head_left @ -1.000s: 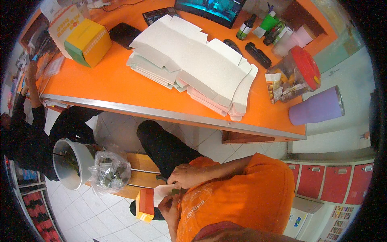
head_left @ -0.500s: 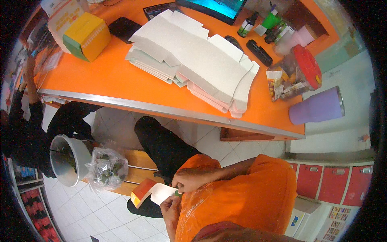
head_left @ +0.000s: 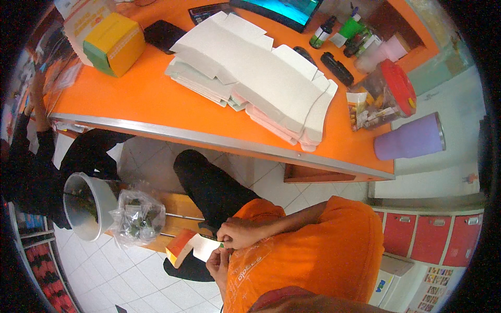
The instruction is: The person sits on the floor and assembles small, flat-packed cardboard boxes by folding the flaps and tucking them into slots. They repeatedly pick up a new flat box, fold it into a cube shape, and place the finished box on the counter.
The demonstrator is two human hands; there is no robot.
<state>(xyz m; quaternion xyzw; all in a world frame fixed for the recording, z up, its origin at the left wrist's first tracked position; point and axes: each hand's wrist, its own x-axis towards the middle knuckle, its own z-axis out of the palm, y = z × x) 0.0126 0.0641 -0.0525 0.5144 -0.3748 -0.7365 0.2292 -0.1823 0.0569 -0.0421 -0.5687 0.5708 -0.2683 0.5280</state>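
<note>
A small carton box (head_left: 182,246), orange and yellow outside with a white inner panel, is held low over my lap. My right hand (head_left: 236,232) pinches the green-tipped end of its white panel from above. Just below it, my left hand (head_left: 219,262) grips the same end with fingers closed. The two hands almost touch. The carton's coloured part sticks out to the left, away from my fingers, above my dark trouser leg. Exactly how the fingertips sit on the flap is hard to make out.
On the orange table (head_left: 156,112) lie flat white carton blanks (head_left: 255,73), a yellow-green box (head_left: 116,44), a red-lidded jar (head_left: 378,99) and a purple tumbler (head_left: 409,138). Beside the bench stand a plastic bucket (head_left: 83,206) and a clear bag (head_left: 138,219). Another person (head_left: 31,167) is at left.
My two hands and the carton have shifted slightly left. Both hands stay closed on the panel's end. The view has moved slightly.
</note>
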